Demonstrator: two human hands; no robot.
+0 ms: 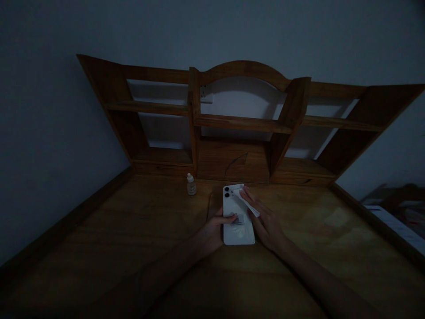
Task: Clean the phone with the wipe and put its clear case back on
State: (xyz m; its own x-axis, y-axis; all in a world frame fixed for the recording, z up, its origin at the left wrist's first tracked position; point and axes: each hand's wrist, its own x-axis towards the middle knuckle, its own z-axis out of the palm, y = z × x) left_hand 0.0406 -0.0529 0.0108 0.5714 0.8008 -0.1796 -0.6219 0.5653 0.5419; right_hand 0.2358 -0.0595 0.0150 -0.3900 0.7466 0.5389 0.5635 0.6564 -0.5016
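A white smartphone (pixel 237 235) shows its back to me, with its dark camera lenses at the top left and a small label-like patch low on the back. My left hand (pixel 212 230) grips the phone by its left edge, the thumb lying across the back. On the right, my right hand (pixel 265 221) presses a folded white tissue or cloth (pixel 249 204) against the phone's upper right part, its fingers closed over it. Beyond the phone to the left stands a small clear bottle (pixel 191 186) with a white cap.
A wooden desk (pixel 149 221) spreads under my arms, dimly lit. Along its back edge runs a wooden shelf unit (pixel 245 123) against the wall, with a wall socket (pixel 206 94) behind it. White flat things (pixel 395 226) lie past the desk's right edge.
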